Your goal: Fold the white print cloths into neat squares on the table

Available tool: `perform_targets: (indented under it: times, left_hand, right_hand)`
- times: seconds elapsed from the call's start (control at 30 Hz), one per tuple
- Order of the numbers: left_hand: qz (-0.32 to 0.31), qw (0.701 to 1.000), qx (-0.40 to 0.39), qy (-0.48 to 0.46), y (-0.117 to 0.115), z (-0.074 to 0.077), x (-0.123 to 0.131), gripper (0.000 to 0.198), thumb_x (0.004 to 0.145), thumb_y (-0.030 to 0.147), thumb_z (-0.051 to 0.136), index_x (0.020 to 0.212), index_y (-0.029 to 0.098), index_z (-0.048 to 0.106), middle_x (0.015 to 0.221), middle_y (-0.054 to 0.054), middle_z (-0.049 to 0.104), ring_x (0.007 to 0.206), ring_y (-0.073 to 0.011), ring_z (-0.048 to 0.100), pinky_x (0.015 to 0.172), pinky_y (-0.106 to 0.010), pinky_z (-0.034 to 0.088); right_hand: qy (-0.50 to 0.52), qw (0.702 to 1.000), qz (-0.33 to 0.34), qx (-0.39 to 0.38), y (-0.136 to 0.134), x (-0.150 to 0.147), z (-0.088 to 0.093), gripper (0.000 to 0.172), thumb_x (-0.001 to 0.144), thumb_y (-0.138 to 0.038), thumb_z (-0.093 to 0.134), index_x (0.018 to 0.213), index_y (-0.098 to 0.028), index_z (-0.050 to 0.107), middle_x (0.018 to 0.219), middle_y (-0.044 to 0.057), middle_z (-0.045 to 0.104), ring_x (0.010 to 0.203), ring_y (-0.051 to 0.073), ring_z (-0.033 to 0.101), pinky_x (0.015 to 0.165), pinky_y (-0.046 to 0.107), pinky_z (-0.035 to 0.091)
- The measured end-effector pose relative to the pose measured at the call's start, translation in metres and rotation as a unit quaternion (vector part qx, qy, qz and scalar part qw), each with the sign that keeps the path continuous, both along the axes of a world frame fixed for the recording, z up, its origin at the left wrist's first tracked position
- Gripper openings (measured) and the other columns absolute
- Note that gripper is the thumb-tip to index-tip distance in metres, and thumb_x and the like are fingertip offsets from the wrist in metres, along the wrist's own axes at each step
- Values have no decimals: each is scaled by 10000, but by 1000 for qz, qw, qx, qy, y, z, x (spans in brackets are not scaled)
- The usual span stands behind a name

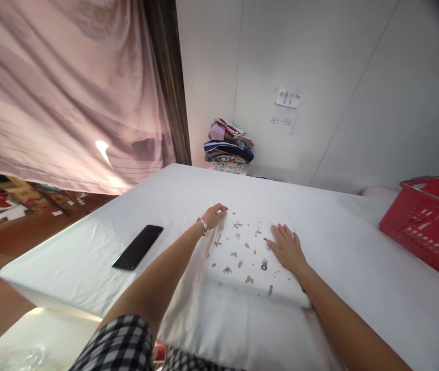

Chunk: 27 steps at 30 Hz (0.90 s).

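A folded white cloth [242, 252] with small plant-like prints lies flat on the white-covered table. It seems to be inside a frosted translucent bag [219, 309], whose loose part spreads toward me over the near edge. My left hand [215, 216], with a silver bracelet at the wrist, is at the far left corner of the cloth. Its fingers are bent together at the bag's edge, closed as if in a pinch. On the right side of the cloth my right hand [288, 250] rests palm down, fingers spread and flat, holding nothing.
A black phone [138, 247] lies on the white-covered table [88, 247] left of my forearm. A red plastic basket [428, 226] stands at the right edge. Folded clothes [229, 147] are stacked beyond the far edge, by the wall. A pink curtain [68, 93] hangs at left.
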<state>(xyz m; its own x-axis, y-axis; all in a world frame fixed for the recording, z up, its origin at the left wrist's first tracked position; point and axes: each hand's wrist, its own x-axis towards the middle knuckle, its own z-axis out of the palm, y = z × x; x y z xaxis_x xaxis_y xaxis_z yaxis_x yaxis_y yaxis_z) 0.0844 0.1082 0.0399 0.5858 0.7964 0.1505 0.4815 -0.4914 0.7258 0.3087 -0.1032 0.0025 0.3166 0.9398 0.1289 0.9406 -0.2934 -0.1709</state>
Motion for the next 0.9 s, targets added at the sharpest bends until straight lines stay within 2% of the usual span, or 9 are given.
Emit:
perform_targets:
  times: [0.1,0.2,0.33,0.47,0.57,0.67,0.73,0.83,0.9]
  left_hand:
    - [26,999,-22,-18,3,-3,5,100,796,266,425,739,196,468,833,5,640,768,-120,576,705,-238,446]
    - [60,997,-38,-9,6,-7,8,96,776,255,449,704,192,461,645,28,571,631,-116,533,597,-227,419]
    - [89,995,-47,19,9,-12,10,71,758,219,469,695,189,483,623,31,544,606,-111,509,572,-221,398]
    - [99,992,-46,62,10,-13,12,33,732,192,510,707,184,530,686,6,593,668,-129,541,616,-236,415]
    - [99,990,-40,90,10,-8,12,50,727,196,528,757,181,565,753,-21,629,721,-155,570,654,-259,439]
    - [85,992,-16,95,2,3,13,171,756,208,511,909,184,584,925,-52,648,853,-179,588,763,-289,453]
    - [72,994,13,86,-13,10,15,256,793,241,488,1034,193,562,1099,-65,605,1009,-186,548,892,-303,411]
    - [-18,989,116,85,-42,10,16,361,837,331,448,1171,205,507,1309,-62,469,1233,-191,376,1053,-332,252]
    - [-94,972,179,123,-57,3,16,459,839,422,433,1245,209,457,1403,-60,352,1316,-213,239,1096,-395,129]
  right_hand:
    - [-1,1000,0,5,0,0,0,616,873,-545,222,1391,-214,265,1459,63,223,1350,227,111,1068,468,112]
    - [1,1000,1,7,0,1,-1,617,873,-546,222,1392,-214,261,1454,62,239,1349,224,121,1068,470,114]
    - [2,1000,3,7,0,2,-2,614,871,-541,234,1390,-214,263,1452,57,246,1348,220,125,1069,469,112]
    - [2,1000,1,5,0,1,-1,616,871,-542,233,1389,-211,266,1453,55,246,1348,216,121,1069,460,114]
    - [0,1000,0,-6,0,0,1,613,871,-543,226,1381,-210,284,1458,56,230,1349,221,115,1067,464,104]
    - [-4,1000,2,-14,0,-1,2,603,874,-542,213,1371,-214,307,1462,56,218,1349,223,112,1063,465,100]
    - [-4,1000,2,-17,0,-1,3,604,874,-545,203,1370,-216,307,1463,58,214,1349,224,109,1062,465,99]
    - [-6,1000,2,-18,1,-2,5,606,874,-547,200,1369,-215,306,1464,60,212,1349,227,106,1059,466,94]
    - [-7,1000,2,-22,0,-4,6,605,875,-544,204,1368,-209,307,1463,67,212,1349,228,103,1057,466,89]
